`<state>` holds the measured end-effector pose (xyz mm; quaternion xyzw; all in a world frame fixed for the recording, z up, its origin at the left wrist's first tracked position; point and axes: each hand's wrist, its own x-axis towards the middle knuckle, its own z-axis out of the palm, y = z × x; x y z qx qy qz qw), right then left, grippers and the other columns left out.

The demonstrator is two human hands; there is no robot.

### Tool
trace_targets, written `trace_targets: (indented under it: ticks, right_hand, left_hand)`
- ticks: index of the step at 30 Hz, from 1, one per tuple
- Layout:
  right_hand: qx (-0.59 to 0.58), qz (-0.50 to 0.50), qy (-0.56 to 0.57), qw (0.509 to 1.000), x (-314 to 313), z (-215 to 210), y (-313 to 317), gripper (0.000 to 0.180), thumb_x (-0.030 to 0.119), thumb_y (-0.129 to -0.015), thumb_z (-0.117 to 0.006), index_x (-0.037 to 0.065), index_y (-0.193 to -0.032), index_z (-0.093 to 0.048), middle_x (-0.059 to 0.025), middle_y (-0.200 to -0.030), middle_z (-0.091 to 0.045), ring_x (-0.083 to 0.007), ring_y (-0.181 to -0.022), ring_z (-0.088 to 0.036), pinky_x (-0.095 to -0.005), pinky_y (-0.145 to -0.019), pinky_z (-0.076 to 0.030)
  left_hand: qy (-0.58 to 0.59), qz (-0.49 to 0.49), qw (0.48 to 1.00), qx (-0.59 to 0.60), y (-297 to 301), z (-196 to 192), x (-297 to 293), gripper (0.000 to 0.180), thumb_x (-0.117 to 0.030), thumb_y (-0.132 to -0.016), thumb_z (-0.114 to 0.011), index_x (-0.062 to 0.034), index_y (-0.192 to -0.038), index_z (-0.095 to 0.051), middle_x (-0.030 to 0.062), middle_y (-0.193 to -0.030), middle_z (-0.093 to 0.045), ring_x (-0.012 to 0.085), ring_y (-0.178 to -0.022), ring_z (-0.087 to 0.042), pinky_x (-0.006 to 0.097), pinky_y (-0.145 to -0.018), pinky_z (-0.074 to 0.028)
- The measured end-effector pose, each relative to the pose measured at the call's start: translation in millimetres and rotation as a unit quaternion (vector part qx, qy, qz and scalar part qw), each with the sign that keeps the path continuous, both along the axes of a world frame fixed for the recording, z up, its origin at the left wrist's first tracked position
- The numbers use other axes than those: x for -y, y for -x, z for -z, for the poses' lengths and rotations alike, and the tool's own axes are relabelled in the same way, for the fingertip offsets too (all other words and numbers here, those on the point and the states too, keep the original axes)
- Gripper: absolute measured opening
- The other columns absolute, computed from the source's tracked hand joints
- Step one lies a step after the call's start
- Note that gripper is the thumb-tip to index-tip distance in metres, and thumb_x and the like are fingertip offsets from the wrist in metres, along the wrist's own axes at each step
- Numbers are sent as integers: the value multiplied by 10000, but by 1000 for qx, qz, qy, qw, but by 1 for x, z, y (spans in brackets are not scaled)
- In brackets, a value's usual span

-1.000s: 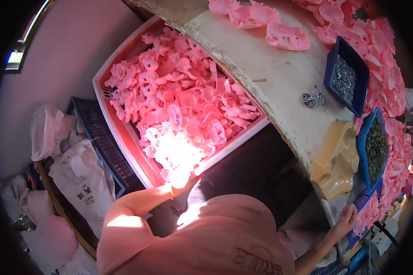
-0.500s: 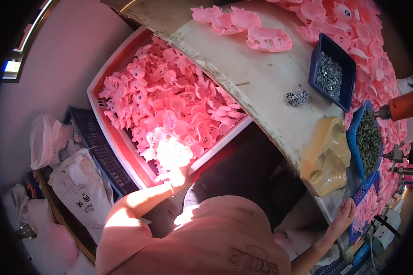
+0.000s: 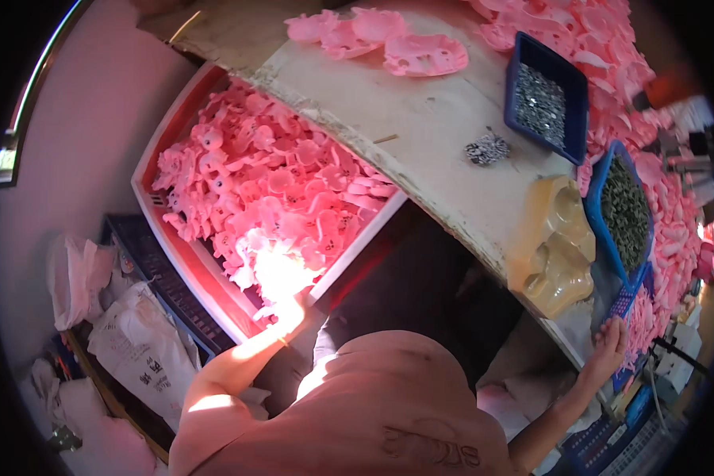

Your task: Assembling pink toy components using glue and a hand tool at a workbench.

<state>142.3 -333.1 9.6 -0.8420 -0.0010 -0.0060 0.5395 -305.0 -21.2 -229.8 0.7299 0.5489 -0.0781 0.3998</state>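
Note:
My left hand (image 3: 290,311) is at the near rim of a white and red bin (image 3: 359,252), heaped with pink molded plastic parts (image 3: 282,184). Strong glare washes out its fingers and whatever they touch. On the right, my right hand (image 3: 609,343) has its fingers curled, beside a purple-blue basket (image 3: 624,303) of small pink pieces. Whatever those fingers may hold is hidden. Next to that hand, a yellow translucent molded block with hollows (image 3: 562,266) sits at the worktable's edge.
Larger pink shells (image 3: 425,55) lie on the worktable (image 3: 333,91). A dark blue tray (image 3: 512,119) holds small metal pieces; a blue basket (image 3: 597,218) holds dark ones. An orange tool (image 3: 668,89) hangs blurred at right. A white sack (image 3: 147,349) stands left, beside a dark crate (image 3: 152,262).
The whole view has shifted, so the table and bin appear further left. My right hand has moved forward toward the purple-blue basket. My left hand stays at the bin's rim.

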Motion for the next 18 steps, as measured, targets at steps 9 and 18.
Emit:
trace_targets:
  ticks: [9, 18]
  right_hand:
    - [-23, -147, -2, 989, -67, 11, 16, 121, 136, -931, -657, 22, -959, -684, 4, -804, -630, -76, -722, -565, -229, -644, -455]
    - [282, -112, 87, 949, -85, -12, -143, 189, 169, -905, -683, 22, -1023, -695, -67, -866, -684, -157, -787, -662, -287, -684, -523]
  left_hand:
    - [43, 373, 927, -22, 13, 95, -38, 431, -448, -844, -677, -105, -1105, -668, 147, -863, -726, 311, -866, -709, 449, -723, -547]
    - [-221, 408, 852, 243, -135, -112, -75, 129, -60, -888, -641, -46, -1013, -673, 145, -824, -691, 297, -702, -670, 390, -591, -526]
